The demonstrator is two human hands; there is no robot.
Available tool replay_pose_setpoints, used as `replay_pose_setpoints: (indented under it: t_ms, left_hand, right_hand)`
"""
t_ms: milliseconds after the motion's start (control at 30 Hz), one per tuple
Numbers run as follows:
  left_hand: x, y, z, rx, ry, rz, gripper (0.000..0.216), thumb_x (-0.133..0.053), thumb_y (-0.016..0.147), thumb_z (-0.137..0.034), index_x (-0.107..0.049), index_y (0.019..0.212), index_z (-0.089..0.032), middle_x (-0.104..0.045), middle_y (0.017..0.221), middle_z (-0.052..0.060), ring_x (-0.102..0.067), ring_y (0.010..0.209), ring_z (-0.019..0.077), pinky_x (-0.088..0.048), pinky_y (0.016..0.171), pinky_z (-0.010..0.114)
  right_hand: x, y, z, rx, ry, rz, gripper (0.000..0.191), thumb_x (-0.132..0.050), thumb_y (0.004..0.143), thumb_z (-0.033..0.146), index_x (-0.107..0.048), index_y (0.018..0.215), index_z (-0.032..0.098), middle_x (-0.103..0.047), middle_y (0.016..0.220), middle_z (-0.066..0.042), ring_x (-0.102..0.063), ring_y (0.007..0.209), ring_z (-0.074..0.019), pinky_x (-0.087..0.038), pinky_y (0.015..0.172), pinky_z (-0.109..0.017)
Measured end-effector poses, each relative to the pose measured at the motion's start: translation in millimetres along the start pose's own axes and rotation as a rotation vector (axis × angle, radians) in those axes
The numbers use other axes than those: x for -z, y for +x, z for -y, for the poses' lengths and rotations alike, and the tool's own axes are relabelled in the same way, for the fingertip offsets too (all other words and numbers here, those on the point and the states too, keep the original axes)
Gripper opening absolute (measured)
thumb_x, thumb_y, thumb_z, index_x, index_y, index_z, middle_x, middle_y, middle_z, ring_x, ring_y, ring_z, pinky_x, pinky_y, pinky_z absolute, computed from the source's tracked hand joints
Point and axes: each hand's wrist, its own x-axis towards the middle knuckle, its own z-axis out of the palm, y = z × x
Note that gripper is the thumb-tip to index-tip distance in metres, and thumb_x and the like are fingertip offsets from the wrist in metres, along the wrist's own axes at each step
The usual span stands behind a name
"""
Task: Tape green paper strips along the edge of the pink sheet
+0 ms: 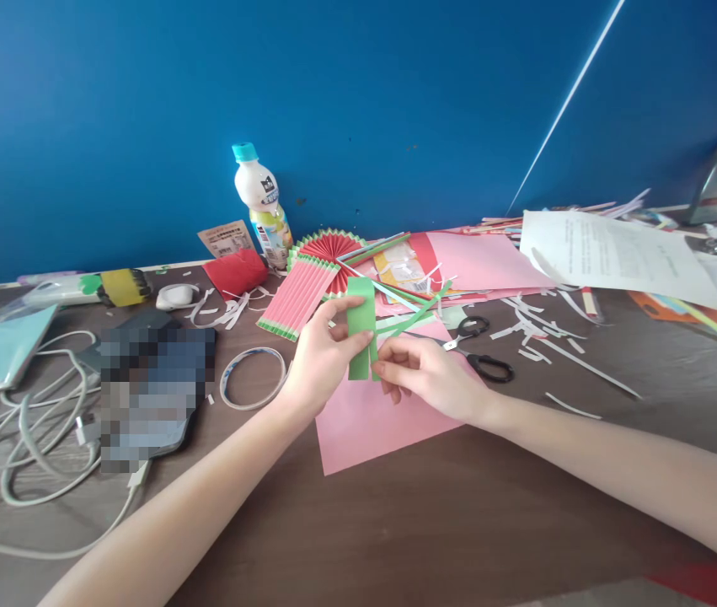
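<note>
My left hand (323,358) pinches a strip of green paper (360,320) between thumb and fingers, holding it upright. At the lower right edge of that paper, a narrow piece stands apart by a slit, and my right hand (425,375) has its fingertips closed on it. Beneath both hands lies a pink paper sheet (371,434). A thin green strip (418,312) extends above my right hand. Black-handled scissors (490,367) rest just right of the sheet. Behind my left hand are pleated pink paper (300,297) with green ends and a round red paper fan (331,247).
A roll of tape (227,379) sits left of the sheet. Farther left are a phone (162,396), partly pixelated, and a white cable (23,430). A bottle (266,206) stands by the blue wall. White paper scraps (528,324) and a printed sheet (617,257) lie at right.
</note>
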Motion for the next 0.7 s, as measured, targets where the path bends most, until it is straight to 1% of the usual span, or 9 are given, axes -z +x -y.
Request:
replay_pose_setpoints:
  t_ms: [100, 200, 233, 300, 367, 467, 533, 633, 700]
  left_hand:
    - [-0.7, 2.4, 2.6, -0.021, -0.033, -0.084, 0.038, -0.063, 0.068, -0.016, -0.055, 0.104, -0.019, -0.059, 0.063, -0.004, -0.059, 0.060, 0.0124, -0.047, 0.056, 0.024]
    - [6.9, 9.3, 0.1, -0.062, -0.034, -0.198, 0.039, -0.063, 0.066, -0.017, -0.056, 0.104, -0.018, -0.062, 0.073, -0.001, -0.061, 0.068, 0.0142, -0.048, 0.061, 0.025]
    - [11.0, 11.9, -1.5, -0.061, -0.015, -0.204, 0.039, -0.063, 0.066, -0.018, -0.056, 0.103, -0.018, -0.062, 0.074, -0.001, -0.061, 0.069, 0.0142, -0.048, 0.061, 0.025]
    - [20.2, 16.8, -4.6, -0.053, 0.044, -0.170, 0.039, -0.064, 0.065, -0.019, -0.057, 0.103, -0.018, -0.061, 0.074, -0.001, -0.061, 0.068, 0.0141, -0.047, 0.061, 0.025]
    - [28.9, 21.1, -6.1, -0.048, 0.124, -0.101, 0.041, -0.065, 0.064, -0.019, -0.056, 0.104, -0.019, -0.062, 0.078, -0.001, -0.060, 0.068, 0.0139, -0.046, 0.059, 0.024]
    - [38.8, 27.5, -3.3, -0.021, 0.275, 0.015, 0.041, -0.063, 0.065, -0.022, -0.054, 0.106, -0.018, -0.063, 0.085, 0.002, -0.060, 0.070, 0.0140, -0.047, 0.059, 0.025]
    - [42.8, 31.2, 0.2, -0.015, 0.337, 0.094, 0.045, -0.061, 0.066, -0.022, -0.052, 0.110, -0.017, -0.063, 0.093, 0.005, -0.061, 0.078, 0.0157, -0.049, 0.066, 0.027]
    - [47.1, 34.0, 0.4, -0.017, 0.442, 0.212, 0.050, -0.059, 0.066, -0.022, -0.050, 0.114, -0.017, -0.062, 0.106, 0.008, -0.060, 0.091, 0.0183, -0.048, 0.076, 0.031]
    - [50.9, 33.1, -6.0, -0.036, 0.617, 0.223, 0.043, -0.057, 0.068, -0.026, -0.054, 0.110, -0.019, -0.063, 0.107, 0.007, -0.060, 0.091, 0.0189, -0.047, 0.078, 0.031]
  right_hand:
    - [-5.0, -4.7, 0.8, -0.011, 0.013, -0.006, 0.015, -0.053, 0.079, 0.024, -0.050, 0.066, 0.017, -0.054, 0.059, 0.003, -0.053, 0.051, -0.0088, -0.043, 0.054, -0.024]
    - [-9.2, -9.6, 5.5, -0.078, -0.010, 0.064, 0.015, -0.053, 0.079, 0.026, -0.051, 0.067, 0.017, -0.054, 0.060, 0.002, -0.053, 0.053, -0.0089, -0.043, 0.055, -0.024]
    - [-9.2, -10.1, 6.8, -0.096, -0.036, 0.084, 0.015, -0.053, 0.079, 0.026, -0.050, 0.067, 0.017, -0.054, 0.061, 0.002, -0.052, 0.053, -0.0089, -0.043, 0.055, -0.023]
    - [-5.9, -8.3, 7.5, -0.102, -0.145, 0.092, 0.017, -0.051, 0.080, 0.028, -0.050, 0.068, 0.017, -0.051, 0.061, 0.003, -0.050, 0.054, -0.0088, -0.040, 0.054, -0.024]
    - [1.5, -3.7, 5.7, -0.062, -0.324, 0.081, 0.018, -0.050, 0.081, 0.029, -0.050, 0.067, 0.018, -0.049, 0.060, 0.003, -0.046, 0.054, -0.0093, -0.037, 0.054, -0.024]
    - [14.8, 3.9, 1.3, 0.000, -0.589, 0.060, 0.019, -0.048, 0.082, 0.028, -0.050, 0.066, 0.018, -0.052, 0.063, 0.001, -0.046, 0.060, -0.0118, -0.033, 0.057, -0.026]
    - [21.2, 6.9, -1.0, 0.020, -0.674, 0.088, 0.020, -0.046, 0.084, 0.029, -0.051, 0.068, 0.019, -0.054, 0.067, 0.000, -0.048, 0.064, -0.0134, -0.033, 0.059, -0.027]
    - [24.9, 8.4, -3.9, 0.051, -0.735, 0.139, 0.021, -0.044, 0.084, 0.031, -0.050, 0.068, 0.019, -0.056, 0.070, -0.001, -0.049, 0.067, -0.0147, -0.033, 0.060, -0.027]
    - [25.0, 8.6, -5.9, 0.072, -0.767, 0.154, 0.019, -0.045, 0.083, 0.028, -0.050, 0.067, 0.019, -0.057, 0.071, -0.001, -0.049, 0.069, -0.0150, -0.033, 0.060, -0.027]
